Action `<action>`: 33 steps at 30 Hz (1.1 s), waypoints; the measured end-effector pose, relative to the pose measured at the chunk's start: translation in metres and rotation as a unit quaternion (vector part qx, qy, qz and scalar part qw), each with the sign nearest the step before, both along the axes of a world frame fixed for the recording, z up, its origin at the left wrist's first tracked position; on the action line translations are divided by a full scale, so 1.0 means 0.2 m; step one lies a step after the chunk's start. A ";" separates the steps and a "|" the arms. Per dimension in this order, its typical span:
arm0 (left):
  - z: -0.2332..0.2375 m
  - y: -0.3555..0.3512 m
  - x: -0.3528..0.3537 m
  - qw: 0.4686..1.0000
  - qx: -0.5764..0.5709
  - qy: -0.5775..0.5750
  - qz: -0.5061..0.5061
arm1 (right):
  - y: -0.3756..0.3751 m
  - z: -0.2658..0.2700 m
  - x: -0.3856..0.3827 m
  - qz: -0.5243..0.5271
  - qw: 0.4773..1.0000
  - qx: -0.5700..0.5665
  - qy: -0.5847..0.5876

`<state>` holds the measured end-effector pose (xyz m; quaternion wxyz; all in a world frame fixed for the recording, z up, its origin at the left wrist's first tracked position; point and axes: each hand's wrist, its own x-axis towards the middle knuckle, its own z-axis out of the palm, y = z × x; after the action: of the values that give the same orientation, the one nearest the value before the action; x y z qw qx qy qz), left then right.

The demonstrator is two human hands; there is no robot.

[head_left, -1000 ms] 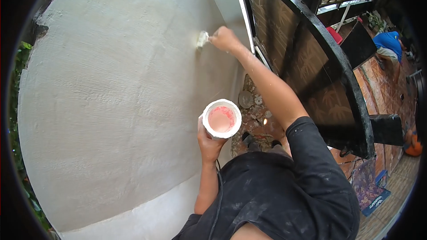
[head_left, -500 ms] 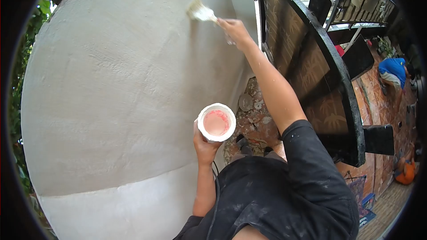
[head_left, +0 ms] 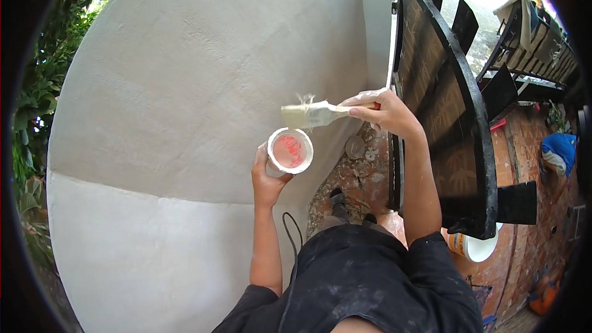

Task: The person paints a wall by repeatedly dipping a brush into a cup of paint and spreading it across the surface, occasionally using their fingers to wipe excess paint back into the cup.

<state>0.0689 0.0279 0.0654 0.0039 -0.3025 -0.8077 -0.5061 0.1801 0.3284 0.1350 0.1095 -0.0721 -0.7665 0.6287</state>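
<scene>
Our right fingers (head_left: 362,113) grip the paintbrush (head_left: 319,113) near the paint cup (head_left: 310,150) our left fingers (head_left: 261,156) clasp, and its splayed, stray bristles (head_left: 304,100) could shed into the pinkish paint (head_left: 285,150).

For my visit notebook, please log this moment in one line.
Left hand: holding cup, pink contents | Right hand: holding paintbrush | Bristles: close to cup, contact unclear | Wall: darker above, white below
</scene>
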 end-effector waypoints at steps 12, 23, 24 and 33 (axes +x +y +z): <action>0.07 -0.06 0.25 0.997 -0.022 0.072 -0.014 | -0.61 0.00 0.05 0.096 0.832 0.529 0.138; -0.05 -0.08 0.20 0.997 0.020 0.068 0.008 | -0.61 -0.09 0.10 0.058 0.853 0.489 0.176; -0.05 -0.06 0.17 0.997 0.020 0.079 0.006 | -0.61 -0.10 0.08 0.038 0.858 0.470 0.203; -0.17 0.06 -0.11 0.988 0.120 -0.093 -0.023 | -0.31 -0.06 0.15 -0.089 0.963 0.212 0.138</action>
<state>0.0474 0.0399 0.0320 -0.0465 -0.2702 -0.7309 -0.6250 0.2103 0.2669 0.1231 0.2825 -0.0273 -0.8504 0.4430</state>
